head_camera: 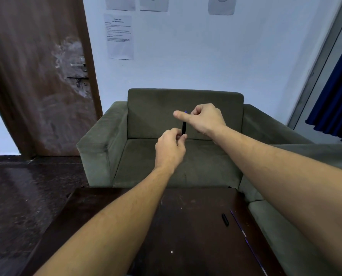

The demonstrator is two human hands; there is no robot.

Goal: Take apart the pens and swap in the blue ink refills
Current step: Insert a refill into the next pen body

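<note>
Black pen barrel (pixel 184 128) up in front of me, upright, and my left hand (pixel 170 148) has it: fingers curled in tight, pinching its lower end. Right above it, my right hand (pixel 204 118) sits at the top of the barrel, fingers curled under, thumb stuck straight out to the left. There's a tiny blue tip (pixel 185 111) showing just over the barrel, right against those curled fingers. Whether they actually pinch it, I cannot tell, it's too small. Both hands are raised over the seat of the olive-green armchair (pixel 146 116).

Down below, on the dark wooden table (pixel 186 226), a short black pen piece (pixel 225 219) lies toward the right side. Just beside it, nearer the right edge, a thin blue ink refill (pixel 238 223) lies at a slant, and a second refill (pixel 254 255) lies further toward me along the same edge.
</note>
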